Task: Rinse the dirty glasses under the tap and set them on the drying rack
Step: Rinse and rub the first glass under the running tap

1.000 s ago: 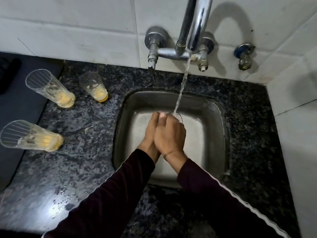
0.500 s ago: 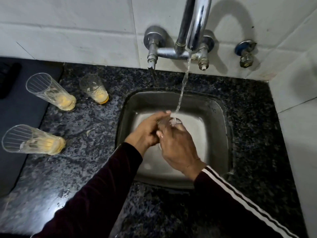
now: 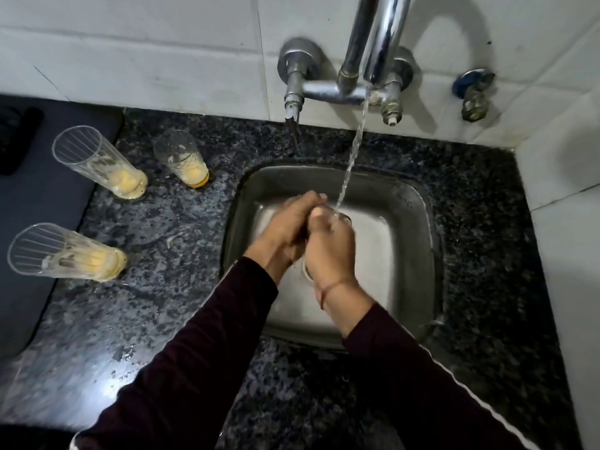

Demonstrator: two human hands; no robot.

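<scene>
Both of your hands are together over the square stainless-steel sink [image 3: 409,222], wrapped around one clear drinking glass [image 3: 344,219] of which only a bit of rim shows past your fingers and a sliver of the base below your right palm. Your right hand [image 3: 329,248] curls round the glass from the near side, a thin thread band on its wrist, and your left hand [image 3: 287,227] closes over it from the left, its fingertips lying across the knuckles of the right; the two hands touch. How the left fingers meet the glass itself is hidden by the right hand. The thin stream of water [image 3: 352,157] falls from the chrome wall-mounted tap [image 3: 373,43] and lands at the rim of the glass, just beside your right fingers. On the speckled black granite counter [image 3: 181,254] to the left of the sink stand three more clear ribbed glasses with yellow residue in their bottoms: the far-left glass [image 3: 97,160] by the wall, the smaller-looking glass [image 3: 181,159] just right of it, and the near-left glass [image 3: 65,253], set well apart from the other two. The dark mat [image 3: 29,196] lies along the left edge of the counter, under the upper parts of the two left-hand glasses as seen from above. A small separate brass valve with a blue handle [image 3: 472,92] sits on the white tiled wall [image 3: 130,53] right of the tap. Your dark maroon sleeves [image 3: 194,352] reach in from the bottom, the right one edged with a white stripe.
</scene>
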